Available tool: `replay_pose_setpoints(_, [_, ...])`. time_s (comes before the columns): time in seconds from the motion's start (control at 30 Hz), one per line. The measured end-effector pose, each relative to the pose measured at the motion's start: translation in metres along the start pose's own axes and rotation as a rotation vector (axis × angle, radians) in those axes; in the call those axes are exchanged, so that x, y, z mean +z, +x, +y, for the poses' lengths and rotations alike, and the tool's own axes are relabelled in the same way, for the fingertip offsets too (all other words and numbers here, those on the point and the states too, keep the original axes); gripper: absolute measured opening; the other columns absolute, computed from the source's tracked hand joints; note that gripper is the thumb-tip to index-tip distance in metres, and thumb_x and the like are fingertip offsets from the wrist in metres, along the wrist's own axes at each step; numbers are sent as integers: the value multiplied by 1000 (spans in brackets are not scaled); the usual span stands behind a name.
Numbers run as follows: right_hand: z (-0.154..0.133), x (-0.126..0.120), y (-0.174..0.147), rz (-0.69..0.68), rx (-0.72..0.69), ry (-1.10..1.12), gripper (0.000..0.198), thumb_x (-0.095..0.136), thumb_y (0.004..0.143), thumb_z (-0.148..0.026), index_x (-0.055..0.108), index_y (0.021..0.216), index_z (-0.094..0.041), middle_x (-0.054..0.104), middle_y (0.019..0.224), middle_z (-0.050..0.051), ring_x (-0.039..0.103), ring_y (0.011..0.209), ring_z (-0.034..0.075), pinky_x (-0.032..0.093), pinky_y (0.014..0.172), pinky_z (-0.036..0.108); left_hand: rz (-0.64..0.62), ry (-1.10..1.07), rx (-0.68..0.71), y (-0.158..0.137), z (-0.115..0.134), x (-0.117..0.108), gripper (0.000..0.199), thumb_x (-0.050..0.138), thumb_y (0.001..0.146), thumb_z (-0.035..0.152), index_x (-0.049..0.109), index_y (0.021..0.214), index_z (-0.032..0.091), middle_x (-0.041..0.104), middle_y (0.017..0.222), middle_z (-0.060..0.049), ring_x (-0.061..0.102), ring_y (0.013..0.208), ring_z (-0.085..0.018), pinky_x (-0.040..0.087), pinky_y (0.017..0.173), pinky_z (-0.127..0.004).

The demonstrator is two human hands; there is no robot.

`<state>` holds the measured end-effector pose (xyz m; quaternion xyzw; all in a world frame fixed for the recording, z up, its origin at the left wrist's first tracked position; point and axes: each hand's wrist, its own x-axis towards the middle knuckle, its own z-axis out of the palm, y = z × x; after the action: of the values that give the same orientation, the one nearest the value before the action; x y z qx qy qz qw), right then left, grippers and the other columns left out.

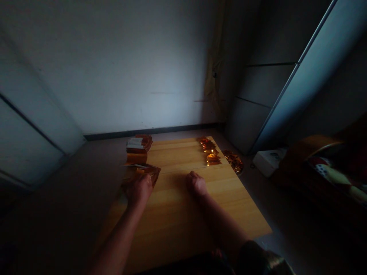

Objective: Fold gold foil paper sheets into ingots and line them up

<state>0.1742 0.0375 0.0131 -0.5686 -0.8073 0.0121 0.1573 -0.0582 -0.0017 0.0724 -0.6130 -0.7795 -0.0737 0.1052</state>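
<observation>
My left hand [140, 189] is at the left edge of the wooden table [174, 214], with its fingers closed at the edge of a shiny gold-brown foil sheet [155, 172]. More foil sheets [137, 157] lie just beyond it along the same edge, with a whitish bundle [134, 143] by the far corner. My right hand [197, 183] rests near the middle of the table as a loose fist. Whatever its fingers may hold is hidden. Several folded gold foil pieces [212, 159] stand in a row near the far right corner.
More crumpled gold foil [233, 161] lies heaped on the right, beyond the table's edge. A white box [268, 162] sits on the floor beside a brown curved piece of furniture [311, 147]. A pale wall [137, 76] rises behind the table, and a cabinet [266, 84] stands right.
</observation>
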Motion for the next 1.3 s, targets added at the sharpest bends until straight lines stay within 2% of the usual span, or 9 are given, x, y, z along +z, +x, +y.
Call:
replay_pose_setpoints(0.17, [0,-1,0,-10,-5,18,22,42,91,-19,62,84,-21,61,90,4,55,72,12,36,57,21,68,-50,-57,9,0,-36,37,29,89,29,65,95,20,68,78,-9,61,68,-22,36,62,-30])
replay_pose_setpoints(0.3, [1,-7,0,-36,3,146,21,43,90,-20,64,84,-20,63,89,5,57,76,14,40,63,21,95,-351,-137,15,1,-43,32,38,84,27,61,106,22,70,88,-7,62,75,-21,41,68,-30])
replay_pose_setpoints(0.4, [-3,-14,-1,-59,-34,510,17,49,87,-26,65,89,-19,65,93,6,59,86,16,44,74,24,81,-778,-60,16,6,-30,29,43,77,25,61,98,17,69,91,-5,62,85,-20,45,76,-27])
replay_pose_setpoints(0.5, [-12,-23,-4,-114,-51,1081,28,52,84,-37,63,102,-19,66,101,5,59,93,18,46,78,28,-128,-1208,90,11,17,-9,31,45,72,26,61,97,15,69,86,-2,63,82,-18,48,76,-27])
replay_pose_setpoints(0.63, [-21,-36,-6,-81,-16,1563,35,66,72,-40,64,99,-18,68,92,2,60,86,18,47,77,29,-229,-1230,100,-5,34,13,20,52,66,22,63,81,16,68,75,1,62,76,-17,49,71,-26])
replay_pose_setpoints(0.77, [-11,-41,-11,-60,54,1507,18,73,65,-31,65,74,-18,66,75,-1,59,70,14,47,68,26,-169,-1070,225,-19,42,26,14,55,68,17,66,77,18,71,79,-2,64,76,-17,50,72,-28])
replay_pose_setpoints(1.07, [21,-19,-41,-65,-364,678,9,59,72,-22,67,75,-20,71,82,4,64,78,18,45,79,30,0,-676,555,-33,35,61,32,48,73,3,72,81,24,71,104,-2,61,102,-18,47,93,-37])
replay_pose_setpoints(1.2, [14,-22,-46,-92,-193,835,9,58,72,-22,65,76,-19,68,77,2,62,71,17,45,67,26,2,-712,558,-37,32,64,40,48,70,2,70,95,24,69,110,-2,60,106,-18,46,98,-39])
replay_pose_setpoints(1.3, [1,-33,-42,16,42,1224,12,62,72,-31,61,75,-19,63,70,-1,57,64,13,43,61,23,125,-788,327,-34,28,58,49,45,71,5,61,113,24,64,117,-3,57,110,-17,46,98,-36])
